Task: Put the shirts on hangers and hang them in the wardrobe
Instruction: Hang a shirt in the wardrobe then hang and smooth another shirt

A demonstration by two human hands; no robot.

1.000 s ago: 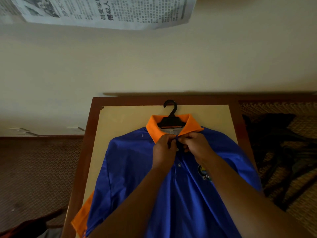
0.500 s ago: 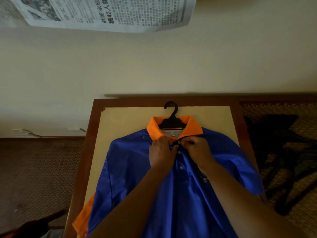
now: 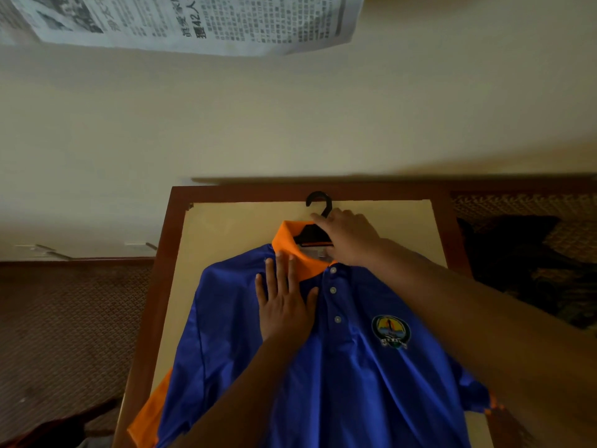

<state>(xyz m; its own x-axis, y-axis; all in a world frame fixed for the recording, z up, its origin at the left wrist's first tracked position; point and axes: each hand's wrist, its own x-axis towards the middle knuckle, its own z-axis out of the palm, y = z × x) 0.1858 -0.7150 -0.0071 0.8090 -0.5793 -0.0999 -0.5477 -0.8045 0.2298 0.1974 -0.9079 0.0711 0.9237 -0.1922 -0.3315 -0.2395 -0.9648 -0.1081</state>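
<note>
— Left hand (image 3: 284, 305) first: where is it?
— Flat and open, fingers straight, pressing the blue shirt (image 3: 339, 367) just below its orange collar (image 3: 290, 250). That shirt lies buttoned, face up on the table (image 3: 226, 227).
— Beyond the collar?
— Right hand (image 3: 347, 237) covers the black hanger (image 3: 315, 221) at the neck; whether its fingers grip it, I cannot tell. Only the hook pokes out past the collar.

The left hand (image 3: 284, 305) lies flat, palm down, fingers straight and slightly spread, thumb out to the right. Its forearm runs up from the lower middle of the view. The right hand (image 3: 350, 239) reaches farther forward, knuckles up, fingers bent downward at the tips; what they grip, if anything, cannot be told. Its forearm comes in from the lower right, crossing above the left.
</note>
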